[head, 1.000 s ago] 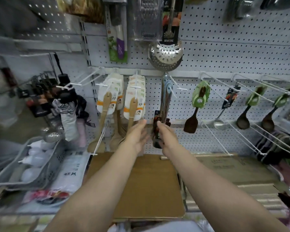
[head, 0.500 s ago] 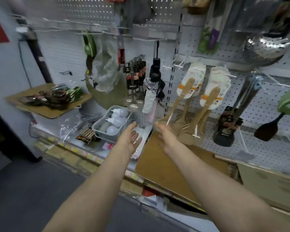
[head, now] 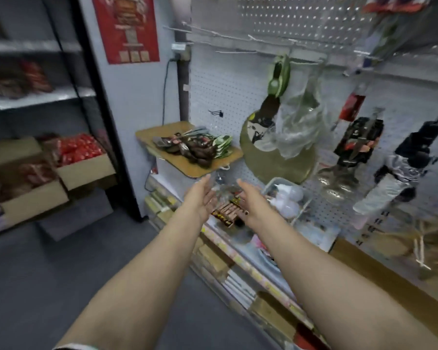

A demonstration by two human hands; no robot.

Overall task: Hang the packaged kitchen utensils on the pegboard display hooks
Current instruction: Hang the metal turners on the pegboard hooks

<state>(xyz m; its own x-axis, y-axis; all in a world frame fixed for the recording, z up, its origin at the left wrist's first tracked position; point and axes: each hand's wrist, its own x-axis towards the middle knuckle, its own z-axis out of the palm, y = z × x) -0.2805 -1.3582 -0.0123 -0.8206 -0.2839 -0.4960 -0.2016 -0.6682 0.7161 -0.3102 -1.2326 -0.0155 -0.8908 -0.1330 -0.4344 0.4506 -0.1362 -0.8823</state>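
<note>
A pile of packaged utensils [head: 195,147], dark spoon heads with green card tops, lies on a small wooden shelf [head: 167,157] fixed to the white pegboard [head: 225,89]. My left hand [head: 200,195] and my right hand [head: 250,198] are both stretched forward below that shelf, palms facing each other, fingers straight, holding nothing. Long wire hooks [head: 213,34] stick out of the pegboard above. One green-carded utensil [head: 276,82] hangs on a hook to the right.
A clear basket of white bulbs [head: 286,198] and a flat packet [head: 229,210] sit on the low shelf under my hands. A folded umbrella [head: 390,183] and knives [head: 357,145] hang at right. Cardboard boxes [head: 84,170] stand on racks at left; grey floor below.
My view has swung left from the hanging ladles and wooden spatulas to the wooden shelf. Both hands left the dark packaged utensil on its hook and moved left, empty.
</note>
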